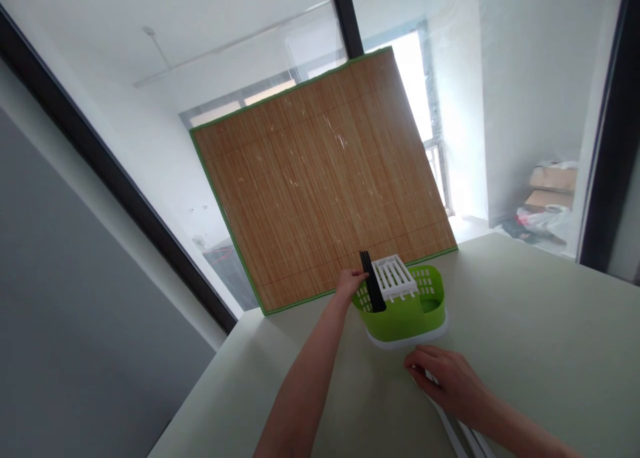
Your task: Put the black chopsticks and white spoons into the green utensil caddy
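A green utensil caddy (397, 322) with slotted ends stands on a white base on the table. Black chopsticks (376, 291) stand upright, slightly tilted, in its left compartment. Pinched at their left side are the fingers of my left hand (349, 285), by the caddy's rim. A white slotted rack (395, 276) with small hooks sits over the caddy's middle. In front of the caddy, my right hand (447, 378) is closed over long, thin white and silvery utensils (453, 435), gripping near their far ends. Their exact kind is partly hidden by the hand and the frame's edge.
Behind the caddy, a bamboo mat (320, 185) with green edging leans against a glass partition with dark frames. The pale table (545, 331) extends right of the caddy. Beyond the glass lie cardboard boxes (553, 178) and plastic bags.
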The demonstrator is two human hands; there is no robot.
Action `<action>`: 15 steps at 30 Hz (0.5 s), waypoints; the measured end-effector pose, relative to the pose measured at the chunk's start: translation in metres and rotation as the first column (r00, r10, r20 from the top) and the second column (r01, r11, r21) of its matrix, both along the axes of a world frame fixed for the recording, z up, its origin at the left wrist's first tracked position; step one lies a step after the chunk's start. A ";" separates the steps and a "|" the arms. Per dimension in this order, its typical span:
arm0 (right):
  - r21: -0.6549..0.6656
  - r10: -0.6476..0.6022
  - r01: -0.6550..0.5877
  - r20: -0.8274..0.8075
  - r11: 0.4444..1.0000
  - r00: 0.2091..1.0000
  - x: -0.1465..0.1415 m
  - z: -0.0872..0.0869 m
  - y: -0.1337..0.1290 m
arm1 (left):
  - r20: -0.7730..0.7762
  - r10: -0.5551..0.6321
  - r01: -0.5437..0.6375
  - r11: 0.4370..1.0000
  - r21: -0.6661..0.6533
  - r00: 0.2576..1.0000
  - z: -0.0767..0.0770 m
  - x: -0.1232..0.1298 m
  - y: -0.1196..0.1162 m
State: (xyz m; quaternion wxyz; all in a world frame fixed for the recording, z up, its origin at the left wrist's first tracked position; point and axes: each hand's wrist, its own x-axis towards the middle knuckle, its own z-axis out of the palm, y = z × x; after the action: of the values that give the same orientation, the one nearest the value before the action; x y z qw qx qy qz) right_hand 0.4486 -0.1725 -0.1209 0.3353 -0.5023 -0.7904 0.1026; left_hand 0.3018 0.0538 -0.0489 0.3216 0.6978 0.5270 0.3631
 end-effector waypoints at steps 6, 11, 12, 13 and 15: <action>-0.027 -0.154 0.154 0.015 0.988 0.988 0.015 -0.001 0.010 | 0.078 0.102 -0.111 0.987 0.118 0.992 0.004 -0.011 -0.013; -0.085 -0.341 0.349 0.096 0.933 0.935 0.039 -0.005 0.023 | 0.265 0.260 -0.346 0.863 0.368 0.929 -0.007 -0.029 -0.072; -0.094 -0.357 0.367 0.111 0.925 0.928 0.043 -0.005 0.025 | 0.302 0.250 -0.362 0.838 0.409 0.920 -0.015 -0.030 -0.088; -0.100 -0.365 0.377 0.121 0.921 0.923 0.045 -0.005 0.026 | 0.313 0.223 -0.346 0.837 0.424 0.923 -0.024 -0.030 -0.103; -0.109 -0.371 0.386 0.133 0.916 0.919 0.046 -0.005 0.027 | 0.246 0.139 -0.228 0.897 0.380 0.959 -0.046 -0.026 -0.131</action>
State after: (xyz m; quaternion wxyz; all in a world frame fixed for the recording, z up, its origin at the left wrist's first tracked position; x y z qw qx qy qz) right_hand 0.4942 -0.1460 -0.1263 0.2708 -0.6719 -0.6867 0.0605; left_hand 0.2754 -0.0768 -0.0947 0.1889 0.6532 0.4668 0.5654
